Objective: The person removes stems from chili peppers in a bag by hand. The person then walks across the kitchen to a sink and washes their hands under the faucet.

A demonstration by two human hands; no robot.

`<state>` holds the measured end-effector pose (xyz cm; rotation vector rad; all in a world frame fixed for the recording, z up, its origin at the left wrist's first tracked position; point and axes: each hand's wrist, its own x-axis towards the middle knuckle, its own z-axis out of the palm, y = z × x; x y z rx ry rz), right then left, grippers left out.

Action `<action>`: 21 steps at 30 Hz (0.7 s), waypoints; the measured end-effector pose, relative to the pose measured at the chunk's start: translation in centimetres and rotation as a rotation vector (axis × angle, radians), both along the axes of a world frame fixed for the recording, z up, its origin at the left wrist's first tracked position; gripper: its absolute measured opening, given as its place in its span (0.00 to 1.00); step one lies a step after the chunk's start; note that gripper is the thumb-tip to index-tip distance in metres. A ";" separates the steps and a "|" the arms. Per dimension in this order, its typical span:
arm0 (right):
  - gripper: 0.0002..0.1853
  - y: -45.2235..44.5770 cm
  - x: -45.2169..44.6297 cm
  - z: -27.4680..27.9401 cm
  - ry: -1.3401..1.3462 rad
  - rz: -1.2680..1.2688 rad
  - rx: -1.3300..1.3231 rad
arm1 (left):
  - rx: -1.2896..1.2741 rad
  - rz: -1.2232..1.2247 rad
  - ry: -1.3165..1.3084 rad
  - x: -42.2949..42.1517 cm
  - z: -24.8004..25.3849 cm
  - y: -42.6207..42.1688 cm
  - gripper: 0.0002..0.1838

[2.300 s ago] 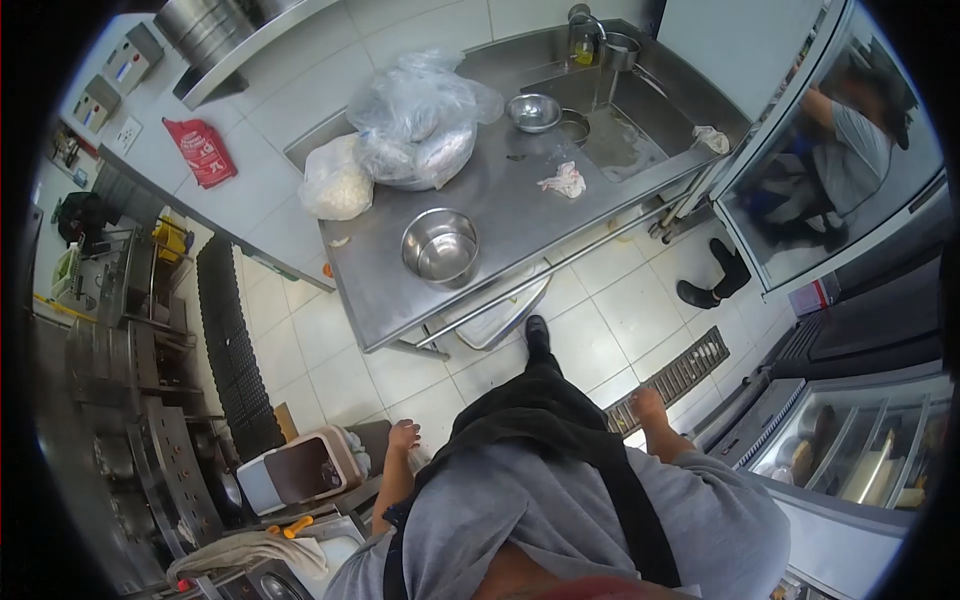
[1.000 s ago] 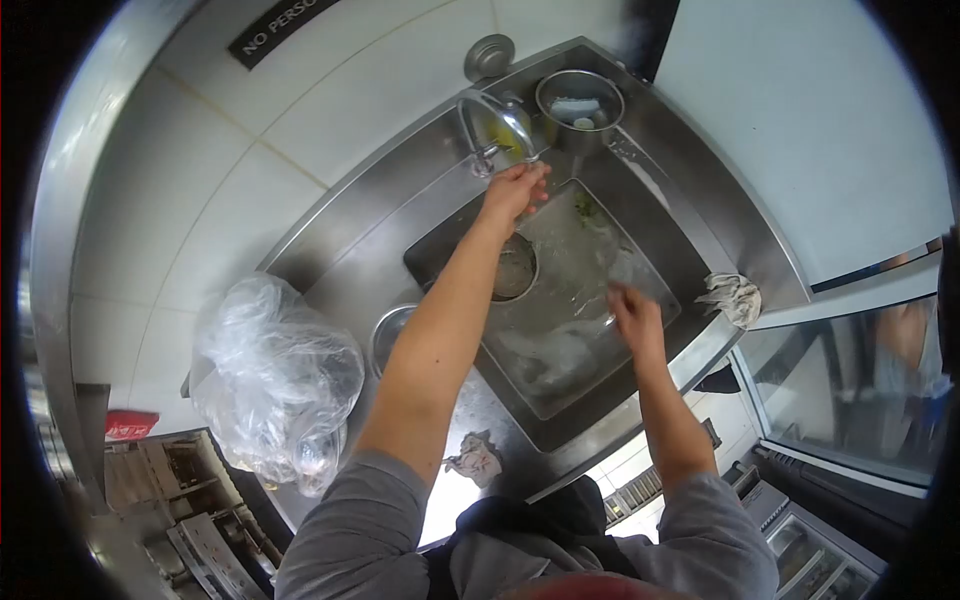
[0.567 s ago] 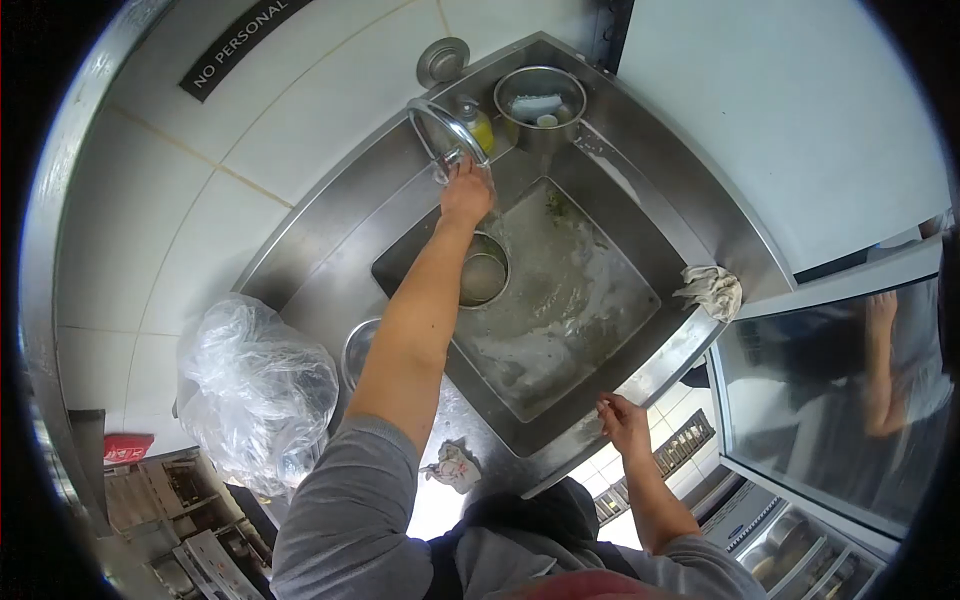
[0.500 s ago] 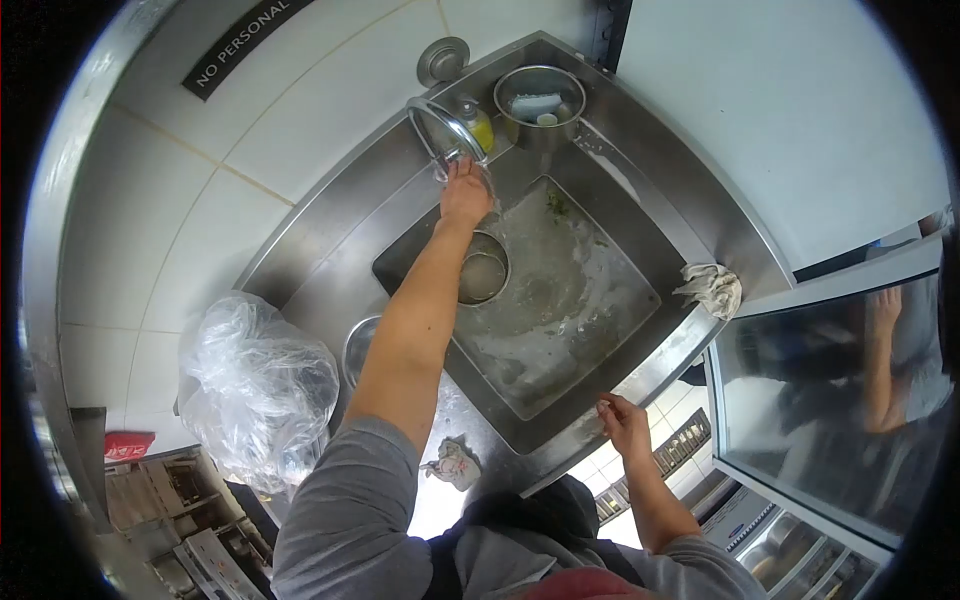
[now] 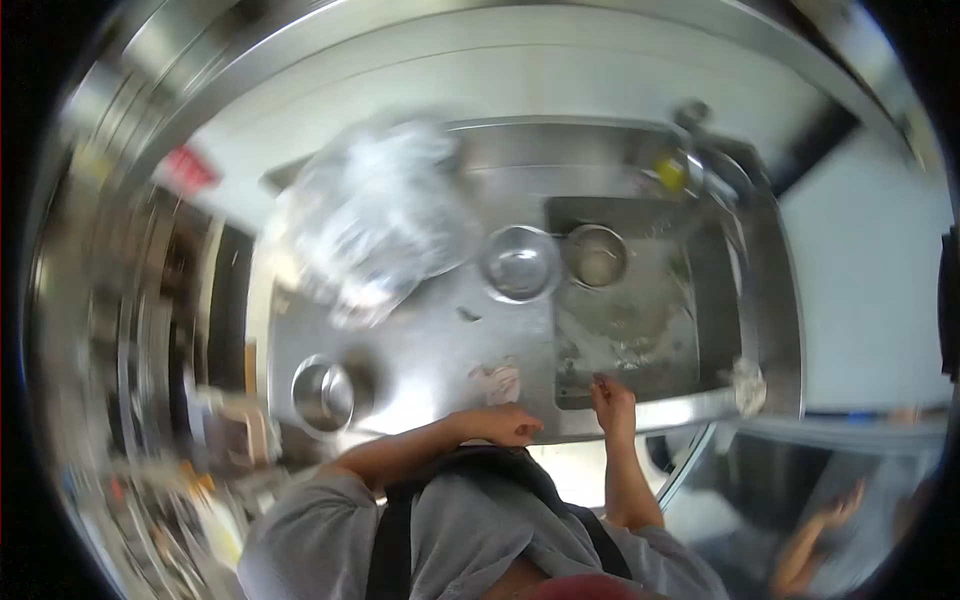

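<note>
My left hand (image 5: 507, 425) is close to my body at the counter's front edge, its fingers curled in; I see nothing in them. A crumpled cloth (image 5: 497, 381) lies on the steel counter just beyond it. My right hand (image 5: 613, 402) is over the front rim of the sink (image 5: 720, 300), thumb and fingers pinched together. Whatever the pinch holds, if anything, is too small to make out. Inside the sink, a round metal container (image 5: 597, 256) stands at the left in shallow cloudy water. A shiny metal bowl (image 5: 520, 264) sits on the counter beside the basin.
A big heap of clear plastic bags (image 5: 385, 215) covers the counter's back left. Another metal pot (image 5: 323, 395) stands at the front left. The faucet (image 5: 695, 150) and a yellow soap bottle (image 5: 670, 175) are at the back right. A rag (image 5: 748, 388) hangs on the sink's right front corner.
My left hand has let go of the faucet area and come back to my body, fingers curled. The view has swung left, showing more counter. My right hand stays pinched near the sink's front edge.
</note>
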<state>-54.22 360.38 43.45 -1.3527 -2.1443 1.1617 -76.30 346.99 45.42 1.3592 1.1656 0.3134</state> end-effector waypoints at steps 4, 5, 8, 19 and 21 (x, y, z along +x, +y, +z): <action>0.13 -4.1 -3.8 1.9 -0.092 0.210 -0.071 | 0.159 0.251 0.214 -3.8 3.7 -8.9 0.23; 0.13 -5.5 -4.5 2.3 -0.118 0.240 -0.135 | 0.241 0.299 0.341 -5.0 6.1 -10.3 0.24; 0.13 -10.1 -7.4 1.6 -0.104 0.455 -0.039 | 0.475 0.743 0.296 -7.2 11.3 -17.2 0.24; 0.15 -37.3 -20.7 4.2 -0.089 1.197 0.077 | -0.183 1.453 0.698 3.0 0.1 -60.5 0.26; 0.14 -42.6 -22.6 3.6 -0.093 1.326 0.107 | -0.268 1.598 0.699 7.9 -0.1 -67.1 0.26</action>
